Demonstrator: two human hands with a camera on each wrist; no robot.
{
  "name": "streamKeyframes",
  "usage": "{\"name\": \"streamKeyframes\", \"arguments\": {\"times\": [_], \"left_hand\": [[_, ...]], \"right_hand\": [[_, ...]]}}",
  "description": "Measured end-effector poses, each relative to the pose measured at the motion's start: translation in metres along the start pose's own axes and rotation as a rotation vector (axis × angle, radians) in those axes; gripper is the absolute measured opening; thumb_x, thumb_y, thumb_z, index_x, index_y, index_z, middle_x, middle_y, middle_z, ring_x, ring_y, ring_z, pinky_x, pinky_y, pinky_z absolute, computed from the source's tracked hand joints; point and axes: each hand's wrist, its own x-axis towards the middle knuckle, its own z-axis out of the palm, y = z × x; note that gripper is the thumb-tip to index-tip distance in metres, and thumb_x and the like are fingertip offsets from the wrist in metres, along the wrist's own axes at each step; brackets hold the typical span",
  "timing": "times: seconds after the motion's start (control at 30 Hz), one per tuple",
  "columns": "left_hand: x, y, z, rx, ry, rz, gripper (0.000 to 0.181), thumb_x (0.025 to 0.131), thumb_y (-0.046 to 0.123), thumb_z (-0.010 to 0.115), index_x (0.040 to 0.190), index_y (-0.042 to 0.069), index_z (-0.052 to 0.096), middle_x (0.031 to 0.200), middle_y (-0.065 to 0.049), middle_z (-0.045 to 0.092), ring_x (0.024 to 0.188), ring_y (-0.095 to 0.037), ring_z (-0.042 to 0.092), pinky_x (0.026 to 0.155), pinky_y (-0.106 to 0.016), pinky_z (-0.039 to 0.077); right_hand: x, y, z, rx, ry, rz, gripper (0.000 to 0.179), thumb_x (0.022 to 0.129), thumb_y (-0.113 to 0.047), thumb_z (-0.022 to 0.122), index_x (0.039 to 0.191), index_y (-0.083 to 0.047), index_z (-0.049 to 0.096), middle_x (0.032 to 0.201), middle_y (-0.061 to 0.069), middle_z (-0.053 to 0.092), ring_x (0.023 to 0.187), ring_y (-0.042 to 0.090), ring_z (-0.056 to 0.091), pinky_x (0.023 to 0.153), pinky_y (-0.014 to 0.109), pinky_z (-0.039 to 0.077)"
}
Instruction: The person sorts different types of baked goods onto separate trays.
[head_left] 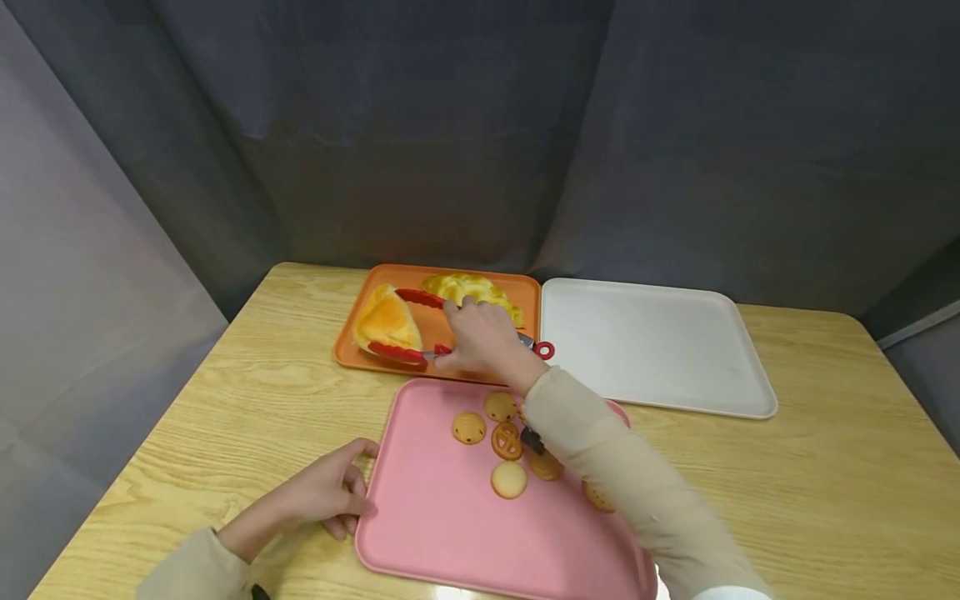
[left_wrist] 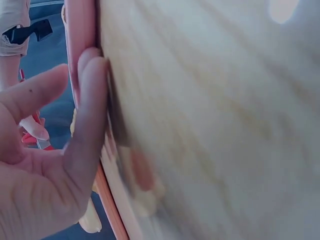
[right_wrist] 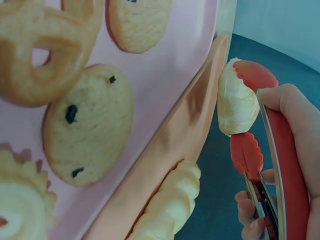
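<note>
"What fills the person's right grip (head_left: 483,333)?"

"Red-tipped tongs (head_left: 397,353), fingers and thumb curled round them; the tongs' jaws touch either side of a golden triangular bread (head_left: 386,321), left of that grip over an orange tray (head_left: 431,327); whether the bread rests on the tray, we cannot tell."

"And around it?"

"A braided bread (head_left: 468,289) lies just beyond the grip; a white tray (head_left: 652,346) sits to its right; on its near side, a pretzel-shaped cookie (head_left: 507,441) and others lie on a pink tray (head_left: 435,517)."

"The left grip (head_left: 337,492)?"

"At the pink rim, fingers touching; whether pinching, we cannot tell."
</note>
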Motion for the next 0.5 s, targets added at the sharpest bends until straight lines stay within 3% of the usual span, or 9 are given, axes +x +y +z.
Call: {"name": "streamKeyframes", "arguments": {"times": [0.27, 0.5], "left_hand": [[0.010, -0.004, -0.013, -0.085, -0.122, 0.001, 0.093, 0.081, 0.004, 0.066, 0.147, 0.006, 0.000, 0.064, -0.018, 0.063, 0.046, -0.014, 0.059, 0.043, -0.030, 0.053], [0.015, -0.013, -0.018, -0.138, -0.167, 0.017, 0.100, 0.077, -0.001, 0.067, 0.147, 0.010, -0.004, 0.065, -0.019, 0.063, 0.049, -0.015, 0.061, 0.046, -0.032, 0.054]], "right_hand": [[0.012, 0.001, 0.008, 0.032, -0.025, 0.030, 0.078, 0.069, -0.060, 0.065, 0.126, -0.010, 0.048, 0.093, 0.008, 0.053, 0.070, 0.019, 0.049, 0.058, 0.026, 0.047], [0.020, 0.001, 0.011, 0.040, -0.046, 0.057, 0.081, 0.068, -0.060, 0.066, 0.128, -0.010, 0.047, 0.093, 0.008, 0.053, 0.070, 0.020, 0.049, 0.059, 0.026, 0.047]]}}
